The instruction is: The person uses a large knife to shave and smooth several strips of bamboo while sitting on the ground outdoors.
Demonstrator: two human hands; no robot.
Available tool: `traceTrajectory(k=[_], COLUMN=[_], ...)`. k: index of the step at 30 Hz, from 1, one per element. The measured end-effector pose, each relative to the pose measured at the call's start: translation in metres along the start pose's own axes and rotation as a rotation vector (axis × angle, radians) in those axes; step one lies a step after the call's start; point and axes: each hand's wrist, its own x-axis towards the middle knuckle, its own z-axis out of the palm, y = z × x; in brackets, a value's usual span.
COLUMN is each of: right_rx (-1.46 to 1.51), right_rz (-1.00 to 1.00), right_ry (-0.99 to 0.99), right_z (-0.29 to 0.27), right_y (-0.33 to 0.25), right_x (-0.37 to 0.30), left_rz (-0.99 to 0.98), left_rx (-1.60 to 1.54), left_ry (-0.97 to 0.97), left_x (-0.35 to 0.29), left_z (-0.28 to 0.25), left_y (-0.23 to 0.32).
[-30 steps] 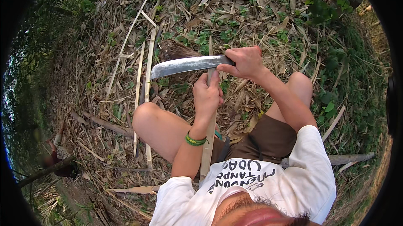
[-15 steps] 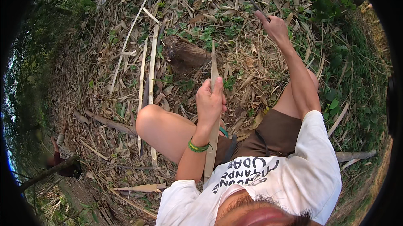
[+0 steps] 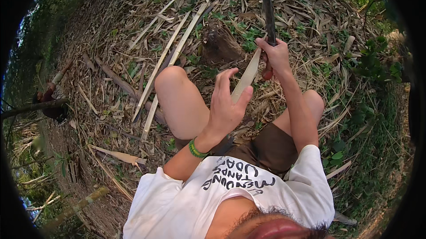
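Observation:
A machete with a long dark blade [image 3: 267, 6] points away from me; my right hand [image 3: 278, 58] is wrapped round its handle, whose brown butt shows below the fist. A pale, flat wooden strip [image 3: 247, 78] slants up to a pointed tip beside my right thumb. Whether that thumb also pinches the tip, I cannot tell. My left hand [image 3: 225, 108] is open, fingers and thumb apart, with the strip's lower part in the gap between them. The strip's near end is hidden behind this hand.
Beyond my hands a short brown log stump [image 3: 220, 44] stands among dry leaves. Several long pale strips [image 3: 179, 46] lie to the left, near a branch [image 3: 117, 77]. A wider pale piece [image 3: 116, 154] is at lower left. Another person [image 3: 55, 99] is at far left.
My right hand has come inward with the machete, beside the strip's tip. My left hand has loosened from its grip, and the strip now leans to the right. The view has shifted.

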Motion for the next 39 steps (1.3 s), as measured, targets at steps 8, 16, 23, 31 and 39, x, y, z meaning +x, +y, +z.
traceTrajectory(k=[8,16,23,31,39], right_rx=[0.048,0.175,0.213,0.241,0.516], right_rz=[0.054,0.109,0.137,0.206,0.197], right_ry=[0.044,-0.05,0.034,0.113,0.131], right_z=[0.01,0.03,0.018,0.01,-0.013], right_y=[0.021,0.05,0.058,0.037,0.023], right_x=[0.037,0.056,0.073,0.059,0.035], left_rz=[-1.099,-1.394,-1.713,-1.855,-0.722], left_rx=[-1.078,-1.58,-0.583,-0.503,-0.031], left_ry=[-0.339,0.562,0.037,0.518,1.4], left_x=[-0.206,-0.3,-0.283,-0.336,-0.201], left_z=[-0.104,-0.126,-0.145,-0.12,-0.152], left_y=[-0.003,-0.053,-0.033,-0.144,-0.116])
